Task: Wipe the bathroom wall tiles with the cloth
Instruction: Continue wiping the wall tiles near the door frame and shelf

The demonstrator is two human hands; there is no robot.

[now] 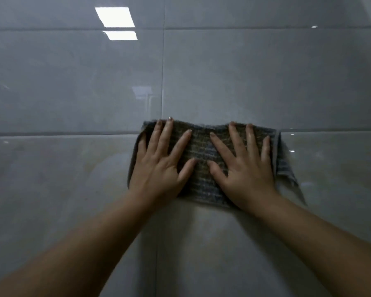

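Both hands are flat on the cloth here, fingers spread and straight, pressing it into the wall. Nothing is gripped or pinched. My left hand (159, 166) and right hand (244, 168) sit side by side with the thumbs nearly meeting. Most fingertips reach just above the horizontal grout line (51, 133), and the palms are below it. The cloth (201, 159) straddles that grout line, mostly below it, spread wide under both palms. One corner flops loose further below the line, out past my right hand.

Handling-wise it looks like a thin, soft, ribbed rag, light and floppy, so I reckon it'll bunch or fold over if I push from one spot only. The tiles are glossy and look slick, so it should slide easily. Flat palms over the middle seem like the way to drive it. If it slips, I'd pinch the top edge just above the line.

Count: two hands, one cloth. Of the wall tiles (73, 82) I see parts of six, I think: one row below the grout line and two above, each split by a vertical seam, though the seam below is faint. There are two bright light reflections (116, 17) well above the line, on the left side.
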